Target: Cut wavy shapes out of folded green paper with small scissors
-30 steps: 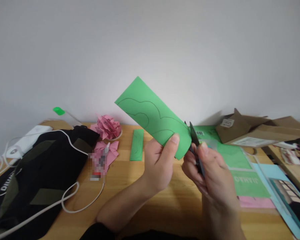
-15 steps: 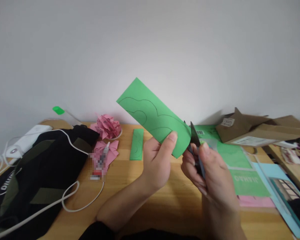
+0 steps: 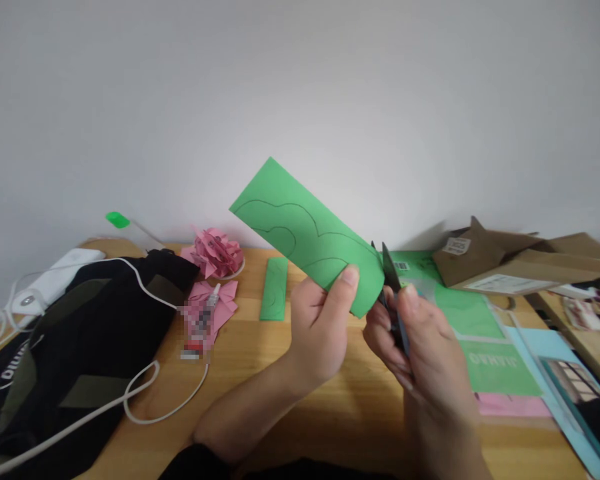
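Observation:
Pinched by its lower edge in my left hand is a strip of green paper, held tilted above the table. Wavy dark lines are drawn across it, and its right end is cut to a rounded edge. My right hand grips dark scissors, the blades parted and pointing up at the paper's right end. Whether a blade overlaps the paper there is hard to make out. A smaller green strip with drawn curves lies on the table beyond my left hand.
Left on the wooden table are a black cloth bag, a white cable, a pink paper flower and a glue tube on pink paper. At right lie a cardboard box, green paper packs and a phone.
My left hand and the green paper have shifted slightly right and down, toward the scissors. The right hand stays nearly in place, and the blades remain parted.

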The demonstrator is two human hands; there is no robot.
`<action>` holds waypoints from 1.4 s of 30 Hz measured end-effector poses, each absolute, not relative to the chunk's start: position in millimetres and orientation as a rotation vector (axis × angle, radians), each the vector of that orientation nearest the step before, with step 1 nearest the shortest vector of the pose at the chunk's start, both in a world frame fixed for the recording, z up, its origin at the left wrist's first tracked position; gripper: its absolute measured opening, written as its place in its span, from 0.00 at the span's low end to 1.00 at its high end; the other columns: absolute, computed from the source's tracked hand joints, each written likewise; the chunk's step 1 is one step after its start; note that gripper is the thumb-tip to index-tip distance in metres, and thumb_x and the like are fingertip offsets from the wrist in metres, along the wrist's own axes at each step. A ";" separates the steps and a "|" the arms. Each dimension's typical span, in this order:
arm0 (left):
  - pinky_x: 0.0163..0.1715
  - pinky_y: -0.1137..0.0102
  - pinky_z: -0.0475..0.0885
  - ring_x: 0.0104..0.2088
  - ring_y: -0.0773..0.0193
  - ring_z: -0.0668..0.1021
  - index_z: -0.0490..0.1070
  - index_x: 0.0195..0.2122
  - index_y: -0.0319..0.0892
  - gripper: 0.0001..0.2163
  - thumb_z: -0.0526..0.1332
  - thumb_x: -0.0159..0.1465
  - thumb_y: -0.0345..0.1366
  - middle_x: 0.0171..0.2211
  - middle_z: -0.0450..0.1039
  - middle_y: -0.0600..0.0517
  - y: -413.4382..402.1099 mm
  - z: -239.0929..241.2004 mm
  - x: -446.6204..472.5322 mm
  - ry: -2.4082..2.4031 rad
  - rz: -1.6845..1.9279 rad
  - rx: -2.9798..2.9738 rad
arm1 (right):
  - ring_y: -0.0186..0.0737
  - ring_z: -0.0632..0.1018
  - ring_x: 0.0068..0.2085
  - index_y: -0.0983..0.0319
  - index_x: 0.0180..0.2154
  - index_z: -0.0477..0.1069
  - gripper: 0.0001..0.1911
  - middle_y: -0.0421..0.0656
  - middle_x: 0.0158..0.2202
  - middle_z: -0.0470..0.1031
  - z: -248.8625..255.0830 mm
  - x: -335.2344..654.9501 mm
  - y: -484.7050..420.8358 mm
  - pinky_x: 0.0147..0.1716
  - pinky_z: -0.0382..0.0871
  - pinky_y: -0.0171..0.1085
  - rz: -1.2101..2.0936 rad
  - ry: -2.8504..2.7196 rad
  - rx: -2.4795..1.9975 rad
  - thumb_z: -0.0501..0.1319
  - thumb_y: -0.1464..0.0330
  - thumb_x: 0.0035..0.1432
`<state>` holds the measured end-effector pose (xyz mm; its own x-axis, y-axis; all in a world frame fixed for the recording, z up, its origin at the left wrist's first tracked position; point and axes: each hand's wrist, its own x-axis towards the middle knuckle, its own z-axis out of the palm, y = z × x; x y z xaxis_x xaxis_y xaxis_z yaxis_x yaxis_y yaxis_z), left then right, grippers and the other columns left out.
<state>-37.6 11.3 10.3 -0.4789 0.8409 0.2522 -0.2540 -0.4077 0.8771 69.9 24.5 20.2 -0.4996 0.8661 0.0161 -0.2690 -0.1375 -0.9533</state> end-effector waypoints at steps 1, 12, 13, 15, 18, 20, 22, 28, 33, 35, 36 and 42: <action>0.25 0.71 0.66 0.23 0.66 0.66 0.64 0.21 0.43 0.17 0.60 0.64 0.44 0.20 0.61 0.55 11.2 10.3 -37.6 1.055 1.953 0.929 | 0.25 0.46 0.12 0.60 0.24 0.63 0.23 0.30 0.11 0.52 20.8 69.3 24.4 0.09 0.38 0.28 1.741 -1.302 -0.741 0.52 0.52 0.65; 0.24 0.72 0.66 0.23 0.68 0.66 0.64 0.20 0.43 0.17 0.59 0.65 0.42 0.20 0.61 0.55 10.9 9.5 -38.2 1.049 1.962 0.950 | 0.26 0.48 0.14 0.60 0.20 0.58 0.25 0.31 0.11 0.51 23.4 69.0 26.7 0.14 0.39 0.32 1.668 -1.368 -0.726 0.54 0.53 0.65; 0.24 0.72 0.66 0.23 0.68 0.66 0.64 0.20 0.42 0.17 0.59 0.65 0.43 0.20 0.61 0.55 10.7 9.8 -38.2 1.053 1.958 0.952 | 0.26 0.48 0.14 0.60 0.20 0.58 0.25 0.31 0.11 0.51 23.3 69.5 26.9 0.14 0.39 0.32 1.668 -1.370 -0.726 0.55 0.53 0.65; 0.24 0.72 0.66 0.23 0.68 0.66 0.64 0.20 0.42 0.17 0.59 0.65 0.43 0.20 0.62 0.55 10.3 10.5 -38.5 1.056 1.954 0.957 | 0.26 0.48 0.14 0.59 0.20 0.58 0.25 0.31 0.11 0.51 23.0 70.0 27.0 0.14 0.40 0.33 1.659 -1.365 -0.736 0.55 0.52 0.64; 0.24 0.72 0.67 0.23 0.67 0.67 0.65 0.20 0.42 0.17 0.59 0.65 0.43 0.20 0.62 0.55 9.7 10.8 -38.9 1.061 1.952 0.971 | 0.27 0.48 0.15 0.59 0.20 0.58 0.25 0.31 0.11 0.51 22.5 70.4 26.9 0.15 0.40 0.33 1.649 -1.367 -0.753 0.55 0.52 0.64; 0.24 0.72 0.67 0.23 0.67 0.67 0.66 0.21 0.42 0.16 0.59 0.65 0.43 0.20 0.63 0.55 9.4 10.4 -39.1 1.064 1.954 0.977 | 0.27 0.48 0.15 0.59 0.20 0.57 0.26 0.31 0.11 0.51 22.3 70.8 27.2 0.15 0.40 0.33 1.647 -1.376 -0.758 0.55 0.52 0.64; 0.24 0.72 0.67 0.23 0.67 0.67 0.66 0.22 0.42 0.15 0.60 0.64 0.42 0.20 0.63 0.55 9.3 10.0 -39.3 1.060 1.956 0.972 | 0.27 0.47 0.15 0.59 0.19 0.57 0.26 0.31 0.11 0.50 22.6 71.3 27.8 0.15 0.40 0.34 1.644 -1.386 -0.762 0.55 0.51 0.64; 0.24 0.73 0.65 0.23 0.69 0.65 0.65 0.21 0.41 0.16 0.60 0.64 0.41 0.20 0.61 0.56 9.0 10.7 -41.3 0.961 1.930 0.924 | 0.25 0.47 0.13 0.60 0.21 0.60 0.26 0.31 0.10 0.51 25.7 73.8 28.5 0.14 0.38 0.33 1.708 -1.379 -0.741 0.55 0.51 0.64; 0.21 0.72 0.62 0.21 0.70 0.63 0.66 0.20 0.41 0.16 0.62 0.63 0.43 0.19 0.59 0.56 9.3 11.1 -44.0 0.950 1.921 0.904 | 0.24 0.46 0.13 0.61 0.21 0.61 0.25 0.30 0.11 0.49 26.2 76.2 27.5 0.13 0.37 0.32 1.753 -1.371 -0.697 0.54 0.52 0.65; 0.21 0.72 0.62 0.21 0.70 0.63 0.66 0.20 0.41 0.16 0.62 0.63 0.43 0.19 0.59 0.56 9.2 11.1 -45.1 0.947 1.918 0.916 | 0.24 0.46 0.13 0.61 0.21 0.61 0.25 0.30 0.12 0.49 25.7 77.0 27.3 0.13 0.36 0.31 1.761 -1.373 -0.698 0.54 0.52 0.65; 0.21 0.72 0.62 0.21 0.70 0.63 0.66 0.20 0.41 0.16 0.62 0.63 0.42 0.19 0.59 0.56 9.1 11.2 -45.5 0.942 1.915 0.929 | 0.24 0.46 0.13 0.61 0.22 0.61 0.25 0.30 0.12 0.49 25.4 77.4 27.2 0.13 0.36 0.31 1.767 -1.371 -0.699 0.54 0.52 0.65; 0.23 0.73 0.64 0.22 0.70 0.64 0.63 0.21 0.41 0.16 0.60 0.65 0.41 0.20 0.59 0.56 8.8 11.8 -46.9 0.951 1.874 1.010 | 0.23 0.45 0.14 0.62 0.22 0.63 0.24 0.30 0.12 0.52 25.1 79.0 26.4 0.13 0.36 0.31 1.770 -1.328 -0.715 0.56 0.52 0.64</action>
